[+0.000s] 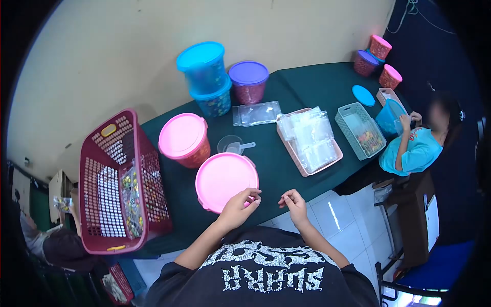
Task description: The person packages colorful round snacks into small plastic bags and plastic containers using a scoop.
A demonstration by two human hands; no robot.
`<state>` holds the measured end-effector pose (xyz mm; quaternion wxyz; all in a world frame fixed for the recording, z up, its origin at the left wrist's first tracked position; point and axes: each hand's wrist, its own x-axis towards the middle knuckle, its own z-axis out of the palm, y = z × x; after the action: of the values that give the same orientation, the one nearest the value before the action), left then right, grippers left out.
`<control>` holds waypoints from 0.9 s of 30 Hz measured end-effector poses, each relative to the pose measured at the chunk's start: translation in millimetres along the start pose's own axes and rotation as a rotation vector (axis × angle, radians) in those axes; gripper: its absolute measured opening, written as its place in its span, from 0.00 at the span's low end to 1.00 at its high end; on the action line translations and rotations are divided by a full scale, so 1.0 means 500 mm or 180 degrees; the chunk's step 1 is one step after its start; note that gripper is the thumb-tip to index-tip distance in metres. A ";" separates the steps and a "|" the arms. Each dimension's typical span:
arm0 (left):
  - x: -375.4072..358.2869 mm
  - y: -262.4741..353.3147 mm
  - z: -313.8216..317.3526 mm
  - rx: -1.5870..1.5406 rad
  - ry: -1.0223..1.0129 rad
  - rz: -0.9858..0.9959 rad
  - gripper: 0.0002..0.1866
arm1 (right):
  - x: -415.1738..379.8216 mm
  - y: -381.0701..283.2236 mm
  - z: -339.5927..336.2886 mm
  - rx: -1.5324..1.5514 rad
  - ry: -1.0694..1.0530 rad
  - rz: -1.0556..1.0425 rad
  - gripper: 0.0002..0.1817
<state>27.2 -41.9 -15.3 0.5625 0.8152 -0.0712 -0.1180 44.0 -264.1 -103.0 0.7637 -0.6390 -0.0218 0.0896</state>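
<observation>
My left hand [240, 207] is over the front right edge of a round pink lid [225, 179] that covers a tub. Its fingers are loosely bent, with a gap between thumb and fingertips, and no object shows in it. To the right, just off the table's front edge, my right hand [295, 203] is raised with thumb and fingers drawn together. Whether something small is between them cannot be made out. Behind the lid lie a clear round dish [229, 143] and a white scoop [240, 147]. A second pink-lidded tub [192, 156] stands behind to the left.
A maroon basket [153, 189] holding filled packets stands left. Clear bags [312, 140] fill a pink tray [335, 159]; a green basket [348, 110] holds packets. Blue tubs [212, 102] and a purple-lidded tub [249, 92] stand behind. A co-worker [417, 148] handles a blue tub [387, 120] at right.
</observation>
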 end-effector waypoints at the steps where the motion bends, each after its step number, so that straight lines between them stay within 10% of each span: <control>1: 0.012 -0.001 0.003 0.0015 -0.0051 0.0009 0.17 | 0.004 0.005 -0.011 0.0015 0.0071 0.0032 0.06; 14: 0.151 0.026 0.076 0.0079 -0.0423 -0.0107 0.17 | 0.160 0.003 -0.233 -0.0447 0.0935 -0.0177 0.06; 16: 0.171 0.027 0.103 0.0079 -0.0277 -0.0133 0.17 | 0.204 -0.022 -0.288 -0.2036 0.0975 -0.0068 0.09; 27: 0.379 -0.020 0.346 0.1141 0.0540 -0.0272 0.24 | 0.353 -0.035 -0.471 -0.4348 0.0069 -0.0074 0.51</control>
<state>162.2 -241.4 -104.6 0.4069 0.9116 -0.0087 -0.0581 254.1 -466.9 -143.3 0.1903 -0.9782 -0.0726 0.0411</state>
